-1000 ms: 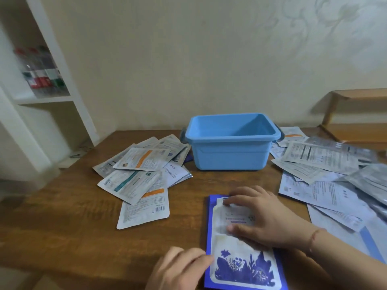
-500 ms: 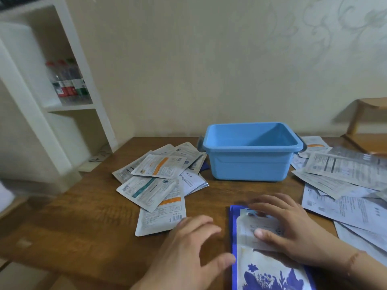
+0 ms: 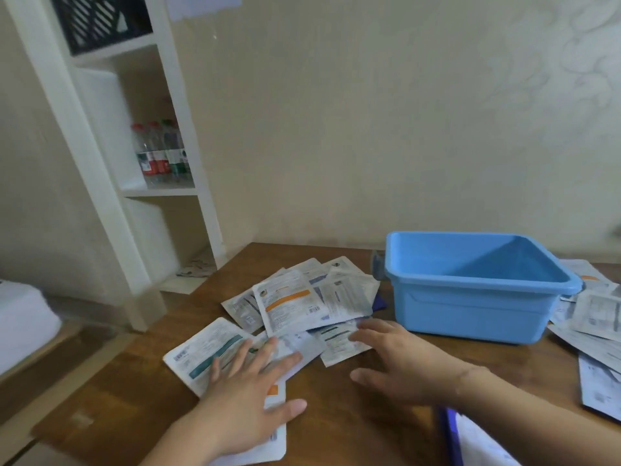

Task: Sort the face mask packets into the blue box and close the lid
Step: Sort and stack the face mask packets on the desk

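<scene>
An open, empty blue box [image 3: 470,304] stands on the wooden table [image 3: 336,415], without a lid on it. Left of it lies a loose pile of white face mask packets [image 3: 289,304]. My left hand [image 3: 248,398] lies flat, fingers spread, on the nearest packets of that pile, one with a teal stripe [image 3: 205,358]. My right hand [image 3: 400,361] hovers over the pile's right edge with straight fingers touching a packet [image 3: 339,344]. A blue-edged packet [image 3: 470,438] shows at the bottom right under my right forearm.
More white packets [image 3: 594,324] are spread right of the box. A white shelf unit [image 3: 111,156] with bottles [image 3: 161,153] stands at the left beyond the table's corner. The wall runs close behind the box.
The view has swung left. My right hand has left the blue-edged packet and moved to the left pile. My left hand has advanced onto the pile's nearest packets.
</scene>
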Tool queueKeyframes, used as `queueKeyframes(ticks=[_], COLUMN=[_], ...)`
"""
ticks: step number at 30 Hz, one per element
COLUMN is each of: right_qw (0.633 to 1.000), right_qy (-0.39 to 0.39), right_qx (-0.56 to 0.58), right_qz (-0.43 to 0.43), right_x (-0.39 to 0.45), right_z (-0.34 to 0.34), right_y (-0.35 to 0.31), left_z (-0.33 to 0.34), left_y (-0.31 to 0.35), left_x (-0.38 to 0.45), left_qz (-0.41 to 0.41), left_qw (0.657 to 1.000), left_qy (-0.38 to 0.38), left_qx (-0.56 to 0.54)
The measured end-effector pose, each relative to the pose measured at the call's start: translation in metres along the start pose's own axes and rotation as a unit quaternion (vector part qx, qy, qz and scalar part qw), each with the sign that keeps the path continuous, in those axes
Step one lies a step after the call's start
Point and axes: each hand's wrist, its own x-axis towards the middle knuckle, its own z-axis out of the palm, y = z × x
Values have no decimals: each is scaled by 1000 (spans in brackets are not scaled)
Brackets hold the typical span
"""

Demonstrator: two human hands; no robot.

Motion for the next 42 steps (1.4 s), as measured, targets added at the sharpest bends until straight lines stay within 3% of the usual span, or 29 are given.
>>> queueKeyframes(ticks=[4, 7, 14, 19, 21, 23, 25, 27, 29, 31, 35, 39, 42], right_qw=[998, 997, 991, 975, 963, 956, 953, 953, 970, 984, 990, 991, 986], right_qy=[45, -5, -41, -78, -91, -91, -29, 89, 135, 145, 92, 76, 54], right_qx=[-37, -42, -112, -144, -180, -184, -155, -97, 3, 32, 73, 9, -120], right_qz=[36, 59, -65, -151, -178, -209, -258, -271, -200, -97, 77, 113, 103], right_x=[71, 107, 64, 22, 21, 25, 30, 35, 36, 44, 82, 96, 76], right_z=[13, 29, 49, 51, 52, 50, 47, 40, 26, 22, 21, 30, 31], right_y=[-13, -19, -35, -34, -32, -32, -28, -16, -10, -3, 14, 15, 1], left_z=[8, 17, 18, -8, -24, -33, -32, -27, -24, -23, -23, -21, -24], left_y=[-36, -60, -85, -67, -43, -17, -1, -3, -16, -33, -58, -60, -55], left_x=[-13, -13, 14, 58, 76, 93, 109, 122, 127, 127, 126, 129, 124], left_qz=[-59, -89, -136, -73, 15, 92, 107, 87, 48, -12, -121, -157, -113], left_qw=[998, 996, 978, 981, 985, 986, 991, 994, 996, 997, 989, 981, 974], left_qy=[-22, 9, 119, 150, 168, 135, 79, 65, 70, 73, 73, 98, 187], left_qx=[18, 6, -102, -94, -37, -13, -6, -5, -3, -6, -33, -56, -55])
